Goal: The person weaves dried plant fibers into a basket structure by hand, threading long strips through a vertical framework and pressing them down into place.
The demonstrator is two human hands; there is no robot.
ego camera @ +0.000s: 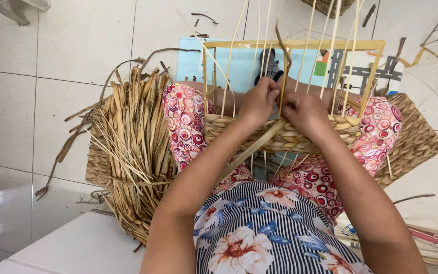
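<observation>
A half-woven basket (300, 136) of braided straw rests on my lap, built around a pale wooden frame (295, 44) with thin upright stakes (330, 40) rising from it. My left hand (258, 101) pinches a brown straw strand (284, 50) that curls up by a frame post. My right hand (305, 112) presses on the woven rim beside it, fingers closed on the same strand. Both hands touch each other at the middle of the near wall.
A thick bundle of dried straw (138, 147) lies on the tiled floor at my left. A finished woven mat (416, 139) sits under my right leg. Loose strands scatter over the floor (77, 45). A light blue board (239, 61) lies beyond the frame.
</observation>
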